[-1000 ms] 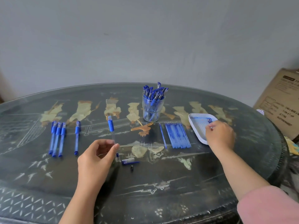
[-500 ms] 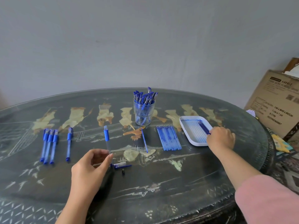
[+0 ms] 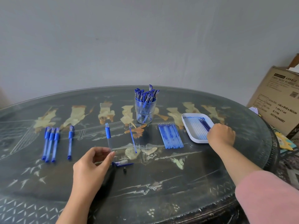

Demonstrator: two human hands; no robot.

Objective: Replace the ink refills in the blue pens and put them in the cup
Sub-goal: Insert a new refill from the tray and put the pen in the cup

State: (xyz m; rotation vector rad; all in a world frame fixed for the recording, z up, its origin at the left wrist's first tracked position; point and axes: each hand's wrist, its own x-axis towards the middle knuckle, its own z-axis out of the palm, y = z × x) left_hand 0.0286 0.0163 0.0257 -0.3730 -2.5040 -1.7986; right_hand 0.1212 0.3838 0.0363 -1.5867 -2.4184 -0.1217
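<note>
We count 4 capped blue pens (image 3: 55, 143) lying on the left of the dark worktop (image 3: 161, 188): 3 side by side and 1 a little apart to their right. The left hand (image 3: 93, 165) pinches the near end of 1 clear pen barrel (image 3: 108, 133) between thumb and forefinger, its blue grip pointing away. Just right of that hand lie 1 pen cap (image 3: 122, 163) and 1 small black tip (image 3: 124, 169). 1 loose refill (image 3: 133, 139) lies in front of the glass cup (image 3: 145, 112), which stands at the far middle, crowded with blue pens too tightly packed to count. A neat row of refills (image 3: 170, 136) lies to the right, beside 1 white tray (image 3: 186, 123) holding pale refills and a dark refill (image 3: 205, 124). The right hand (image 3: 220, 135) rests at the tray's near edge, fingers curled over the dark refill's end; whether they grip it, we cannot tell. 1 cardboard box (image 3: 278, 101) stands beyond.
</note>
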